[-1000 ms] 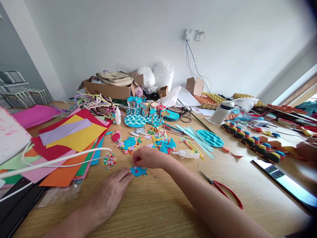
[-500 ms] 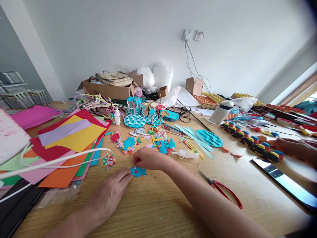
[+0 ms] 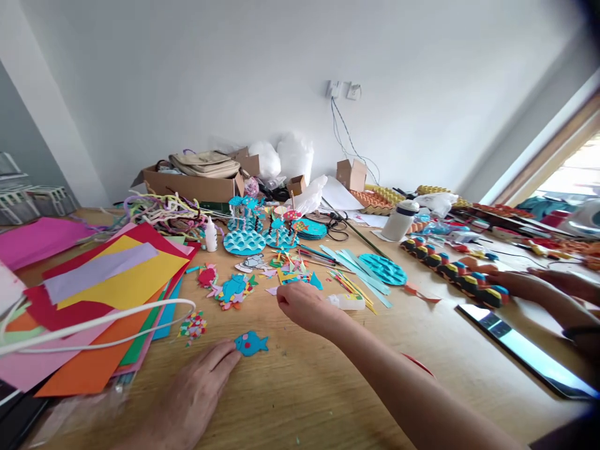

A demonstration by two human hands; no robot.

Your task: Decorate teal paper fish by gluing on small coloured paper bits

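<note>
Blue paper fish [image 3: 254,344] lying flat on the wooden worktop [image 3: 300,390], left hand [image 3: 199,384] with fingers side by side touching its head, right hand [image 3: 302,306] curled beside a glue bottle [image 3: 352,302], whether either grip pinches something, cannot tell.

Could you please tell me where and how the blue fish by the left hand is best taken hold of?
Probably by the tail, pinched from the person's right: the blue fish lies flat, its tail pointing right, clear of the left hand, which is at the opposite end.
</note>
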